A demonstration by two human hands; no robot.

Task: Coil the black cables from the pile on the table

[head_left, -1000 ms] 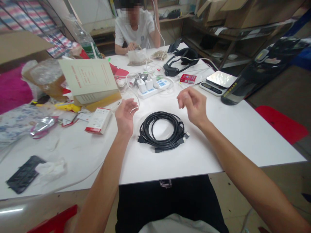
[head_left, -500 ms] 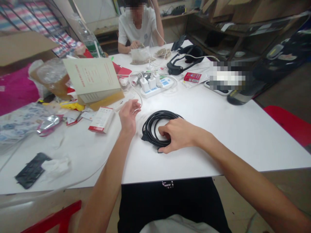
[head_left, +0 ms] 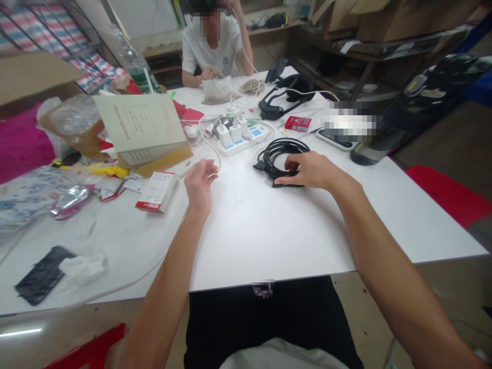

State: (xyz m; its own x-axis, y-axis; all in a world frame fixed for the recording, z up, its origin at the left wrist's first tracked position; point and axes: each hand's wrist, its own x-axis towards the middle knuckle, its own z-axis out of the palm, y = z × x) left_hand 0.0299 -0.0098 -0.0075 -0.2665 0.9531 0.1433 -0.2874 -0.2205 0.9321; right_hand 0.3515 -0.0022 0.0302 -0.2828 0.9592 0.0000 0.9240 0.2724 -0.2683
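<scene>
A coil of black cable (head_left: 273, 160) lies on the white table (head_left: 246, 241), right of centre, with a dark connector showing at its left side. My right hand (head_left: 307, 170) grips the coil's near right part, thumb on the outside and fingers curled into the loop. To the left, my left hand (head_left: 200, 179) rests at the table with its fingers loosely curved and apart, holding nothing. It is beside a red and white box (head_left: 157, 191), not touching the coil.
Behind the coil is a power strip (head_left: 234, 146) with white chargers. A black headset (head_left: 284, 97), a red packet (head_left: 298, 123) and a dark bottle (head_left: 369, 148) stand further right. Cartons and clutter fill the left. A person (head_left: 211, 51) sits opposite.
My right hand has moved the cable coil away from me and to the right, towards the power strip and red packet. My left hand has stayed nearly in place.
</scene>
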